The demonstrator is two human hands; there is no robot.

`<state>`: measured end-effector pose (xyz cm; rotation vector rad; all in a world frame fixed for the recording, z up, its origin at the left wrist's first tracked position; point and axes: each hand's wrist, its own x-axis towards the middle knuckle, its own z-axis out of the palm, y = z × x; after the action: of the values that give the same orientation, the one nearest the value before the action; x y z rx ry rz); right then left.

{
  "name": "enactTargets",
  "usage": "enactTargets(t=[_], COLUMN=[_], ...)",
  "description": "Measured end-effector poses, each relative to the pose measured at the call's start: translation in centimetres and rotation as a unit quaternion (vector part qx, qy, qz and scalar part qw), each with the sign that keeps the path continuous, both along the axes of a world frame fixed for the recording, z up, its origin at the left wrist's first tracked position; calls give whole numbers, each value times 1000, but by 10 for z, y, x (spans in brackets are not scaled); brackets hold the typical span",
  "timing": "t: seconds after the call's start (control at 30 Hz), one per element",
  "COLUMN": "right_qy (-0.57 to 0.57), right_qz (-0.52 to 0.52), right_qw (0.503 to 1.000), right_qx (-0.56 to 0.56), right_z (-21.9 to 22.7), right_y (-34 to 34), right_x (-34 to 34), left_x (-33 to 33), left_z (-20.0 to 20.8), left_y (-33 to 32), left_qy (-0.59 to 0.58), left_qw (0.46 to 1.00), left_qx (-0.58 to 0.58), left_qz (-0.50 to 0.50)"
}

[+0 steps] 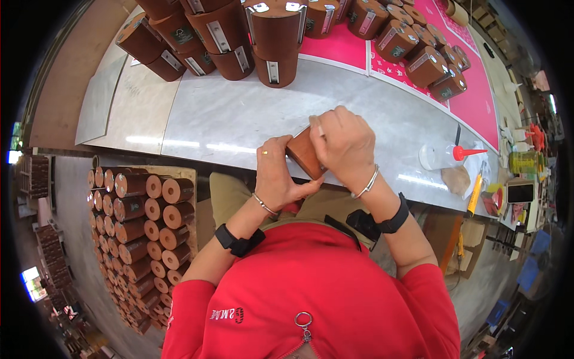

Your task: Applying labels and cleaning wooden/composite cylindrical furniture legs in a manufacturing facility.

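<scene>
A reddish-brown wooden block (pixel 306 157) is held tilted just over the near edge of the grey worktable. My left hand (pixel 276 170) grips it from the left, with the thumb below and the fingers along its upper left side. Against the block's right side, my right hand (pixel 347 143) is closed with curled fingers. Whatever those fingers may hold is hidden by the hand itself.
Stacked brown wooden cylinders with metal strips (pixel 224 36) stand at the back left. More cylinders (pixel 427 63) sit on pink sheeting at the back right. A white squeeze bottle with a red tip (pixel 439 157) and a yellow cutter (pixel 475 190) lie right. Drilled cylinders (pixel 173 191) are stacked lower left.
</scene>
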<state>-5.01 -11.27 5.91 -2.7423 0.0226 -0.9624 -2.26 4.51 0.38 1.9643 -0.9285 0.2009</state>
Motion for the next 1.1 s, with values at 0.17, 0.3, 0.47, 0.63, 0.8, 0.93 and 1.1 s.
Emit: enactTargets(t=[0.17,0.3,0.47,0.63,0.8,0.93,1.1], right_qy=[-3,-39,-13,-4,19,-19,30], right_qz=[84,79,-17,119,28,6,61], right_qw=[996,996,999,993,999,1000,998], right_qx=[-3,-20,-49,-20,-7,-18,-18], right_z=[-2,3,11,8,1,0,7], right_y=[20,2,-10,24,7,-4,20], right_x=[-13,-9,1,-13,-5,3,-12], left_x=[0,-1,-2,3,1,-1,2], left_z=[-5,-6,-7,-11,-11,-10,-9], left_y=[0,-1,-1,0,0,-1,-1], left_qy=[-10,-39,-32,-45,-33,-30,-38], left_qw=[999,999,999,998,999,1000,999], left_qx=[9,12,13,1,-1,-4,-3], left_qz=[-31,-18,-2,-33,-29,-6,-26])
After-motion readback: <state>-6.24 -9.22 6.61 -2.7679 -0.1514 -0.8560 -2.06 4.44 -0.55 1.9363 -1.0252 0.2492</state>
